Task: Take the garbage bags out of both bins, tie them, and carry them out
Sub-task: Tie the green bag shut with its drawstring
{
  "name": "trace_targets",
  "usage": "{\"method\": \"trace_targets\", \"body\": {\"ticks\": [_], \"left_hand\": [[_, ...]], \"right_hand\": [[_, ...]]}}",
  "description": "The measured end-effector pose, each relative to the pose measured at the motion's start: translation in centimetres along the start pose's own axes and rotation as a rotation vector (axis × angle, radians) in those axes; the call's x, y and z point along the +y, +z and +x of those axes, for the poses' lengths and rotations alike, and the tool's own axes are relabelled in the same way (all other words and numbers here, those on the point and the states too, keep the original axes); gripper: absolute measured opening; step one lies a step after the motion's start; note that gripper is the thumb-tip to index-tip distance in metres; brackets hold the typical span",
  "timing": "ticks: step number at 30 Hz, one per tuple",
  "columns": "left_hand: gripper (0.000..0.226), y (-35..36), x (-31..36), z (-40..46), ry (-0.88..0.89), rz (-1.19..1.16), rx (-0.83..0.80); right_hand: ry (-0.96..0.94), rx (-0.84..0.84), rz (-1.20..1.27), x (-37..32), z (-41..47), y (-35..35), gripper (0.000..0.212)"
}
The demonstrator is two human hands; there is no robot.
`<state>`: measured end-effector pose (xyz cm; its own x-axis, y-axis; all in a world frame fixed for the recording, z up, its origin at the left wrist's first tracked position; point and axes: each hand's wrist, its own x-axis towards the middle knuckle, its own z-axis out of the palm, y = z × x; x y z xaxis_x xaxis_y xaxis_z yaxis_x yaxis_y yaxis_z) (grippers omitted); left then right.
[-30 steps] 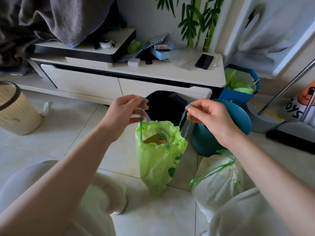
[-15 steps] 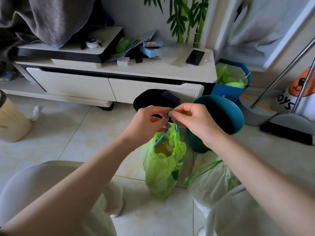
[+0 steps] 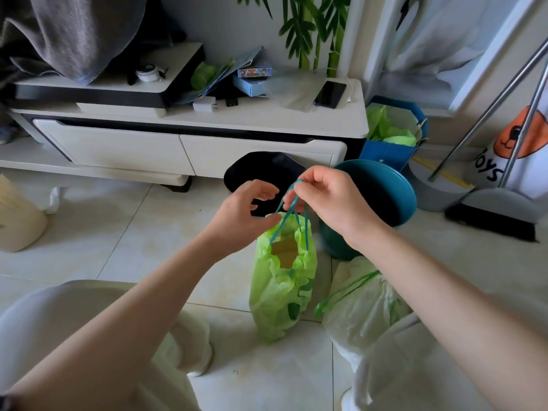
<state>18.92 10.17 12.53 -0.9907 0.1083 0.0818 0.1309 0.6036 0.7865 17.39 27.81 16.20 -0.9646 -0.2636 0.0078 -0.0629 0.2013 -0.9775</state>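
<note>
So a second ago each hand had one loop of the thin teal plastic drawstring (image 3: 292,203) pulled out to its own side; now both loops are gathered up in the right hand (image 3: 332,203), pinched between thumb and fingertips just above the bag mouth. The left hand (image 3: 246,212) has let go and sits half-open just beside the strings, fingers curled, holding nothing I can see. I read that as the knot being set up but not made yet.

The small crinkly lime-green garbage bag (image 3: 281,286) hangs right under the pinch, its bottom on the pale floor tiles (image 3: 118,247). Its mouth is only partly cinched, with something brown and cardboard-like showing inside.

Just right of the grip, the round teal plastic bin (image 3: 400,203) looks empty inside. Below the right wrist is a pale whitish-green garbage bag (image 3: 361,307), already drawn shut with a green tie. Further behind, a blue square bin (image 3: 388,152) has green plastic in it.
</note>
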Motion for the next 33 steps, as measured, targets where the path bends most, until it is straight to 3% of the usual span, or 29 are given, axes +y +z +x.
{"method": "trace_targets", "body": {"ticks": [4,10,15,19,22,25,28,33], "left_hand": [[0.077,1.7,-0.3,-0.7,-0.024,0.070,-0.318],[0.103,6.3,-0.6,-1.4,-0.047,0.181,-0.274],[0.087,7.8,-0.7,-1.1,-0.006,0.123,-0.111],[0.033,8.2,0.3,-1.5,0.018,-0.038,-0.049],[0.009,9.1,0.0,-2.0,0.029,-0.060,-0.037],[0.032,9.6,-1.6,-2.4,-0.049,-0.029,-0.060],[0.056,9.2,-3.2,-2.8,-0.009,0.105,-0.077],[0.046,8.5,-3.9,-3.6,0.015,0.233,-0.172]], "right_hand": [[-0.062,-0.073,0.042,-0.6,-0.6,0.2,0.013],[-0.110,-0.102,0.058,-1.7,-1.0,0.9,0.009],[-0.136,-0.140,0.027,-2.3,-1.4,0.9,0.013],[-0.139,-0.203,0.063,-3.0,-2.2,0.5,0.017],[-0.169,-0.187,0.079,-3.5,-2.5,-0.1,0.015],[-0.204,-0.054,0.137,-3.8,-2.1,-1.5,0.011],[-0.161,0.092,0.168,-3.6,-1.4,-3.4,0.011],[-0.095,0.264,0.088,-2.8,-0.8,-4.5,0.014]]}}
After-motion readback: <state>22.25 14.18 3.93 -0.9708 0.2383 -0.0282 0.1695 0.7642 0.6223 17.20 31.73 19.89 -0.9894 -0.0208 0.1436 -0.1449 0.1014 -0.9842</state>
